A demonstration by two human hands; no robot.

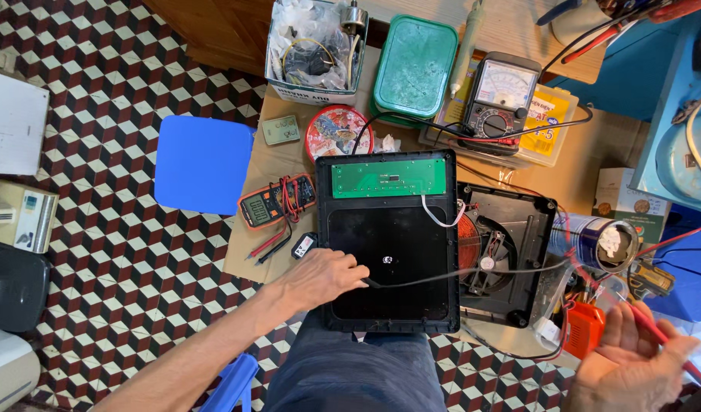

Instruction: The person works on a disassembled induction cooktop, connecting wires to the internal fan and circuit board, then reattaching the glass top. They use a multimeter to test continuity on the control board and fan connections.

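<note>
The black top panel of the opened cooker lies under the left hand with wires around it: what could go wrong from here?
1. The white wire links the black top panel to the base; shifting the panel may strain it.
2. The left hand holds a black lead crossing the exposed coil; it could snag there.
3. The right hand holds a red lead amid tangled wires.

Single head-worn view, looking steeply down from above the seated person at close range. Their lap sits at the near edge, the cluttered work surface (274, 164) fills the centre and far side, and patterned floor (122, 252) occupies the left.
</note>
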